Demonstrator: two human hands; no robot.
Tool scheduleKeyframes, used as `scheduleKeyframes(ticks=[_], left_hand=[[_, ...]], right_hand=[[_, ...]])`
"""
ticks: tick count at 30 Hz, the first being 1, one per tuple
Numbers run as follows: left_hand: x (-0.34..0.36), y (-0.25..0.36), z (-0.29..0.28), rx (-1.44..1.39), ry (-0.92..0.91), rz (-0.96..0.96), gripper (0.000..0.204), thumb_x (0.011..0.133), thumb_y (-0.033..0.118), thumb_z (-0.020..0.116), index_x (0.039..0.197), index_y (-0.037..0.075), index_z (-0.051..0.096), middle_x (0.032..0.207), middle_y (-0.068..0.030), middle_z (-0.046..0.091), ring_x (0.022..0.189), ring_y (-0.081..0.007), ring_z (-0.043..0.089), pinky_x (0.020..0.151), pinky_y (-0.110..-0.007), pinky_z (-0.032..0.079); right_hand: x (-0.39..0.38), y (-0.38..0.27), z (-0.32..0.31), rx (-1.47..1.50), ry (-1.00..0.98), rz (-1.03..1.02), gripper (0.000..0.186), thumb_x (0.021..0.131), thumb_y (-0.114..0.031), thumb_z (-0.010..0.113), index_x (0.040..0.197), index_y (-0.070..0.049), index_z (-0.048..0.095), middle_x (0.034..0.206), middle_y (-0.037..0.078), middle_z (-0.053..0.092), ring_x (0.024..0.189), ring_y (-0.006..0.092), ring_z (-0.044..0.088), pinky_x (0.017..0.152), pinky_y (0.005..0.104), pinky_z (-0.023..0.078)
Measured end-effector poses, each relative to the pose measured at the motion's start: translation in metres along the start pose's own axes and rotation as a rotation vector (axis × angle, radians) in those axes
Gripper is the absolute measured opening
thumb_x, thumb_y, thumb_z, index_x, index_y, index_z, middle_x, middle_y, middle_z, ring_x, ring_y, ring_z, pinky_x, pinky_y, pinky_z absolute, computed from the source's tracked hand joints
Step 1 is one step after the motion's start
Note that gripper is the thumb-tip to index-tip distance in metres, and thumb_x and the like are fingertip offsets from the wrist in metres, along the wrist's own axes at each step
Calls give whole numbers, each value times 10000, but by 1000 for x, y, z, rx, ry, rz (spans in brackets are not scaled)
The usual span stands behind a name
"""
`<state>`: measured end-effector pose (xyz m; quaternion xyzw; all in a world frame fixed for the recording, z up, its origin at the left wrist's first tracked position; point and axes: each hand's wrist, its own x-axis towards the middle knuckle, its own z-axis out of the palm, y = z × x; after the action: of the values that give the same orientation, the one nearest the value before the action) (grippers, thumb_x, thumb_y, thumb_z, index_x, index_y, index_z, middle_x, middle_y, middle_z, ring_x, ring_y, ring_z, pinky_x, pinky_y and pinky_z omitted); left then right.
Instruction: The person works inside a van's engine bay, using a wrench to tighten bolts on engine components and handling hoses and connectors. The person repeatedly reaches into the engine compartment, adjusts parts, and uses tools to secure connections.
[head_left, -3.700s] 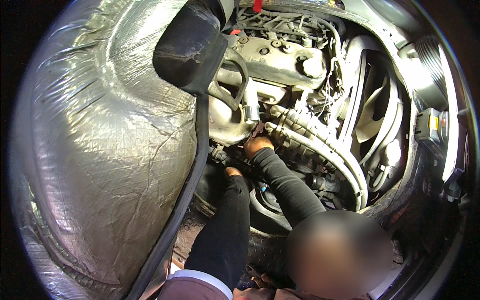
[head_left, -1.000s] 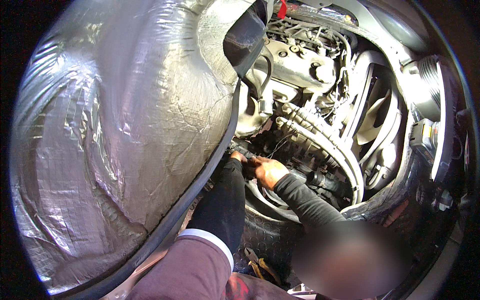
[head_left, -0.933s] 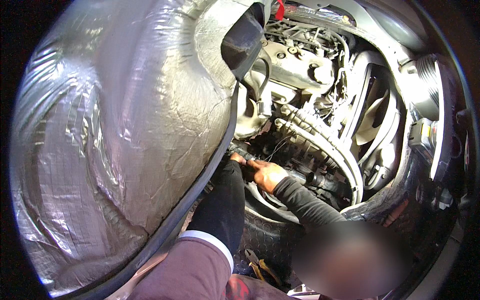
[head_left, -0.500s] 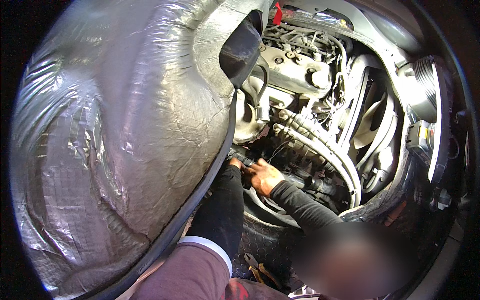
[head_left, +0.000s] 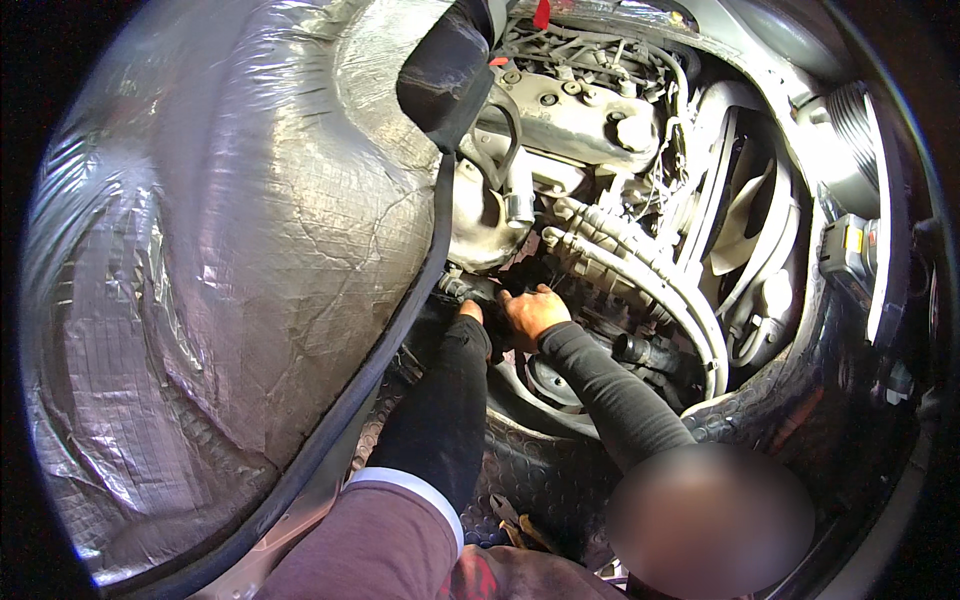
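Both my hands are deep in a dirty engine bay, close together below a pale rounded engine part [head_left: 480, 240]. My left hand [head_left: 472, 313] shows only its back edge and thumb side. Its fingers are hidden among dark parts, beside a short grimy pipe fitting [head_left: 458, 287]. My right hand [head_left: 538, 312] is palm down, fingers curled over and closed on something dark that I cannot make out. To its right lies a black hose end [head_left: 645, 350]. Above that run long pale curved hoses [head_left: 655, 285].
A foil-like padded cover [head_left: 270, 250] fills the left side, with a dark rubber edge. Pliers with yellow handles [head_left: 515, 522] lie on the black studded mat [head_left: 545, 475] near me. A bright work lamp [head_left: 860, 150] stands at the right. A blurred patch covers the lower right.
The view has shifted, so the engine sits slightly more to the left. My right hand has moved a little up and its fingers are more curled. The dark tube seen between my hands is now mostly hidden.
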<state>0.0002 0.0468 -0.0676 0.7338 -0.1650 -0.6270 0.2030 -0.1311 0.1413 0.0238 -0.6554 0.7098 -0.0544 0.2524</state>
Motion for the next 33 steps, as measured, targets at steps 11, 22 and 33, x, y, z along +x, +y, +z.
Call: scheduleKeyframes(ticks=[11, 22, 33], left_hand=[[12, 7, -8, 343, -20, -32, 563, 824, 385, 658, 1224, -7, 599, 1176, -247, 612, 960, -355, 625, 727, -495, 566], [59, -8, 7, 963, -13, -30, 567, 817, 393, 664, 1213, -9, 609, 1168, -247, 620, 944, -354, 633, 716, -500, 568], [47, -1, 23, 1024, -45, -30, 571, 810, 402, 671, 1201, -10, 619, 1160, -247, 628, 929, -353, 641, 704, -505, 571]], right_hand=[[-57, -22, -35, 583, -30, 300, 397, 806, -224, 642, 1143, -15, 647, 949, 263, 688, 1022, 387, 654, 886, 432, 516], [-46, -12, 70, 820, -344, 567, 545, 865, -465, 644, 947, 71, 703, 961, 277, 701, 944, 369, 694, 804, 446, 528], [-41, 3, 173, 588, -120, 495, 460, 1037, -373, 416, 1152, 37, 589, 1017, 217, 669, 973, 349, 641, 852, 441, 477]])
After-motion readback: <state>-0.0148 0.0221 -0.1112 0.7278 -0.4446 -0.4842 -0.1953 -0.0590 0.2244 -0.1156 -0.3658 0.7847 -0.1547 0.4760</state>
